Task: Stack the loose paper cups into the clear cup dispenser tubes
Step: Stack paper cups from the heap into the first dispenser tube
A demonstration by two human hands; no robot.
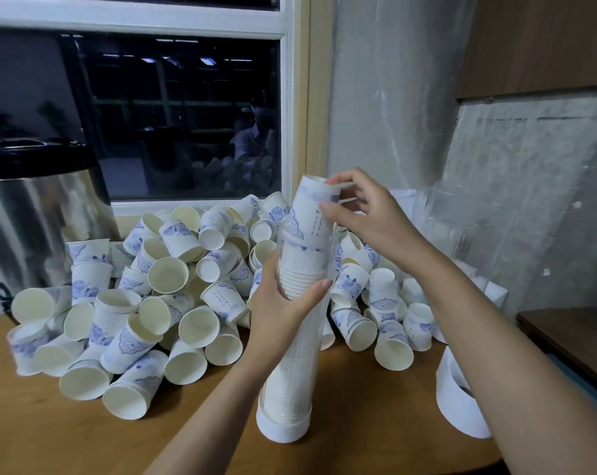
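A clear dispenser tube [298, 354] with a white base cap stands tilted on the wooden table, packed with stacked white cups. My left hand [280, 317] grips the tube around its middle. An upside-down paper cup [312, 214] with blue print sticks out of the tube's open top. My right hand [362, 210] pinches that cup near its upturned bottom. A large pile of loose paper cups [160, 289] covers the table to the left and behind the tube.
A steel urn [40, 214] with a black lid stands at the left by the window. A second white tube cap [458, 402] lies at the right near a dark shelf [571, 337]. Clear plastic sheeting [488, 214] leans on the wall. Bare wooden table [43, 437] shows in front.
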